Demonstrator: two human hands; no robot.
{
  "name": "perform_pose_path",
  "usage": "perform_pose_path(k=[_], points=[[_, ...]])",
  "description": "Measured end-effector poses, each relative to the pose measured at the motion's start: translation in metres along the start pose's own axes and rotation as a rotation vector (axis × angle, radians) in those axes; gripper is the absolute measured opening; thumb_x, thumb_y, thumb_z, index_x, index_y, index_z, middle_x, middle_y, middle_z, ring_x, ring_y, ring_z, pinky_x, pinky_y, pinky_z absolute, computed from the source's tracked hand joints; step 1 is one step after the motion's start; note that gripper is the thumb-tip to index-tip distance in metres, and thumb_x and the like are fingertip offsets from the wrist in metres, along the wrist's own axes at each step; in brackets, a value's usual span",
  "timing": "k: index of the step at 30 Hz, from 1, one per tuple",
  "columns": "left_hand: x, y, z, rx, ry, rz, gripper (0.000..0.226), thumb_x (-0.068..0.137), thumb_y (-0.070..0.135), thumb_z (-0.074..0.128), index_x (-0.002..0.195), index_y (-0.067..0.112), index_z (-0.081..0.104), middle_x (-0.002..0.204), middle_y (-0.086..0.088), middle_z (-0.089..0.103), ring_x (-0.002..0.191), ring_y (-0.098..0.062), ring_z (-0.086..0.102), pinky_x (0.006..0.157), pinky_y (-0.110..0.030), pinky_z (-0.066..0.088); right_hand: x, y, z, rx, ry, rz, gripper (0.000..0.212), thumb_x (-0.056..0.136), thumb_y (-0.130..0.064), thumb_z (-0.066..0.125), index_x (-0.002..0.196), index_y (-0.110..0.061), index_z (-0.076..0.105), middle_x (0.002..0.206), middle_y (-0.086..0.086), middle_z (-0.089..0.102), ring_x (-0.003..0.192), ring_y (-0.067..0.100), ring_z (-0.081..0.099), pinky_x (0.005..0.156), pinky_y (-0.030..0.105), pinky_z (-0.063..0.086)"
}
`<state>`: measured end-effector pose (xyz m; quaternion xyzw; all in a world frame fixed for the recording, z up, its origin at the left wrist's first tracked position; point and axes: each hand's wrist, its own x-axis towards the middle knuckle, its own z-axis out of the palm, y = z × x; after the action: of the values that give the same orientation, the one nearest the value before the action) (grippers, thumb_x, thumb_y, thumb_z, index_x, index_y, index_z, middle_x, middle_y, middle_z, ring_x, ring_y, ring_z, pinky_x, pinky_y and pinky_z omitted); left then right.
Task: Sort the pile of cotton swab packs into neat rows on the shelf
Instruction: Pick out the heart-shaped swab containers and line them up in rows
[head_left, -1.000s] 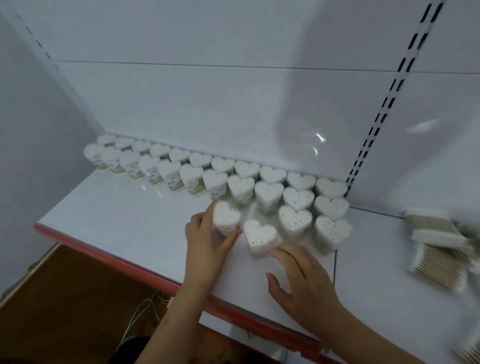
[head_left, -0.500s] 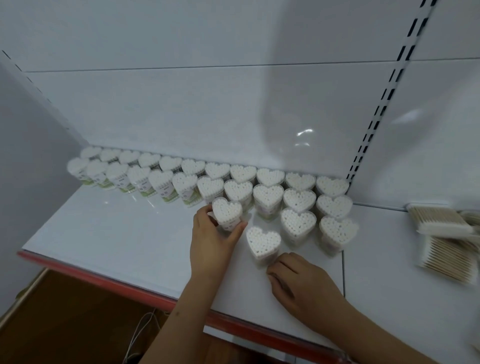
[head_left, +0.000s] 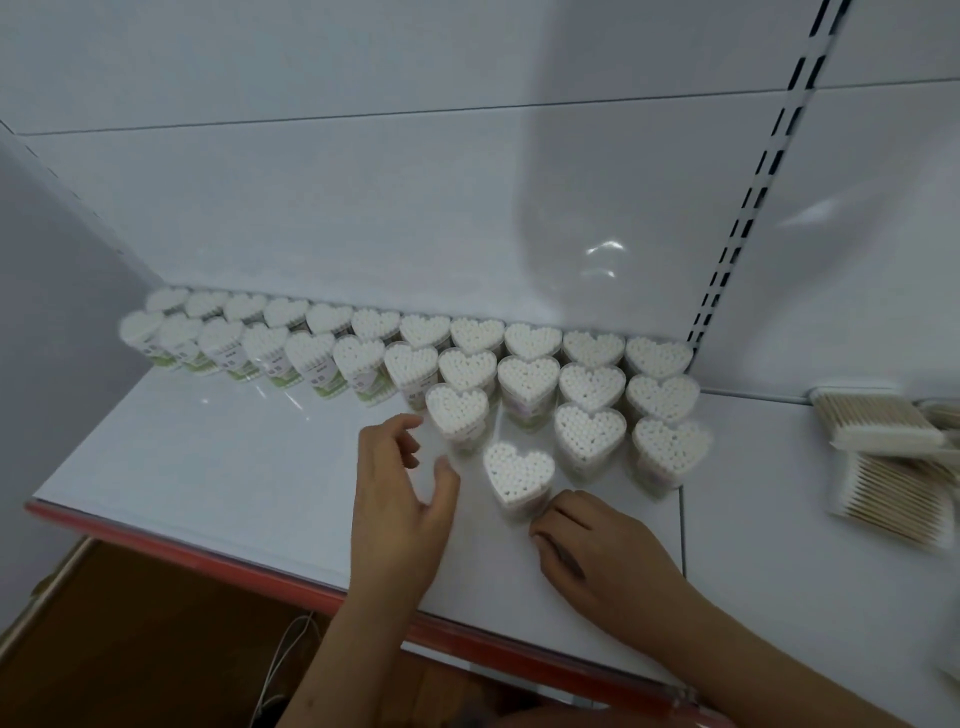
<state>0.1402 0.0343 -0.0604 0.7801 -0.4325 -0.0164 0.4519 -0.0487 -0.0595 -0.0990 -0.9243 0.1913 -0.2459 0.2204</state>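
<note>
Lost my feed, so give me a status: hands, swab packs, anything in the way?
Left hand open, clear of third-row pack. Right hand curled beside the stray heart pack; contact unclear. Flat swab packs piled right, out of the way.

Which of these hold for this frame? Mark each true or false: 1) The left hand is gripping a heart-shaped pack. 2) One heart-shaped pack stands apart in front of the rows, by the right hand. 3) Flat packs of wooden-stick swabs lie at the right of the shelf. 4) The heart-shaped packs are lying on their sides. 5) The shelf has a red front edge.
1) False. The left hand is open and holds nothing; the nearest heart-shaped pack stands just beyond its fingers.
2) True. The lone pack stands by the fingertips of the right hand.
3) True: flat packs.
4) False. They stand upright, cotton tips up.
5) True: shelf, red front edge.
</note>
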Motion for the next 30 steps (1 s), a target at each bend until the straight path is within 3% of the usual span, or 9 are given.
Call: perform_pose_path(k=[3,7,12,16,22,30], points=[[-0.010,0.016,-0.005,0.160,-0.164,0.249,0.045,0.090,0.044,0.061,0.132,0.030,0.051,0.121,0.014,0.043,0.098,0.002,0.051,0.071,-0.004,0.042,0.001,0.003,0.003,-0.035,0.033,0.001,0.016,0.094,-0.021,0.052,0.089,-0.015,0.066,0.086,-0.003,0.057,0.074,0.013,0.053,0.064,0.029,0.048],[-0.010,0.013,0.006,0.222,-0.315,0.413,0.051,0.092,0.042,0.062,0.139,0.022,0.054,0.133,0.002,0.048,0.101,-0.010,0.057,0.071,-0.024,0.056,0.002,0.006,0.005,-0.044,0.077,0.047,0.015,0.091,-0.019,0.052,0.090,-0.014,0.067,0.084,-0.002,0.057,0.074,0.013,0.052,0.065,0.029,0.046],[-0.001,0.015,0.012,0.295,-0.228,0.509,0.047,0.092,0.030,0.066,0.133,0.010,0.058,0.125,-0.006,0.055,0.112,-0.020,0.056,0.093,-0.032,0.050,0.002,0.007,0.004,-0.043,0.069,0.043,0.016,0.091,-0.020,0.051,0.089,-0.015,0.066,0.085,-0.002,0.057,0.075,0.014,0.052,0.066,0.030,0.047],[0.003,0.021,0.019,0.304,-0.157,0.532,0.046,0.092,0.027,0.070,0.132,0.008,0.059,0.125,-0.005,0.058,0.113,-0.020,0.054,0.103,-0.027,0.042,0.001,0.006,0.004,-0.046,0.077,0.036,0.016,0.090,-0.019,0.053,0.090,-0.014,0.067,0.087,-0.002,0.059,0.076,0.013,0.053,0.068,0.028,0.047],[0.007,0.004,0.030,0.455,-0.023,0.580,0.041,0.094,0.041,0.066,0.127,0.015,0.068,0.126,-0.008,0.062,0.111,-0.028,0.051,0.093,-0.039,0.047,0.001,0.004,0.004,-0.057,0.073,0.013,0.013,0.092,-0.017,0.053,0.089,-0.014,0.066,0.086,-0.003,0.057,0.074,0.014,0.051,0.067,0.030,0.047],[0.014,0.003,0.039,0.511,0.059,0.591,0.041,0.088,0.043,0.073,0.119,0.017,0.070,0.128,-0.003,0.064,0.117,-0.029,0.049,0.090,-0.041,0.038,0.001,0.004,0.006,-0.071,0.069,0.007,0.014,0.094,-0.016,0.051,0.088,-0.014,0.064,0.084,-0.002,0.055,0.074,0.016,0.050,0.067,0.031,0.045]])
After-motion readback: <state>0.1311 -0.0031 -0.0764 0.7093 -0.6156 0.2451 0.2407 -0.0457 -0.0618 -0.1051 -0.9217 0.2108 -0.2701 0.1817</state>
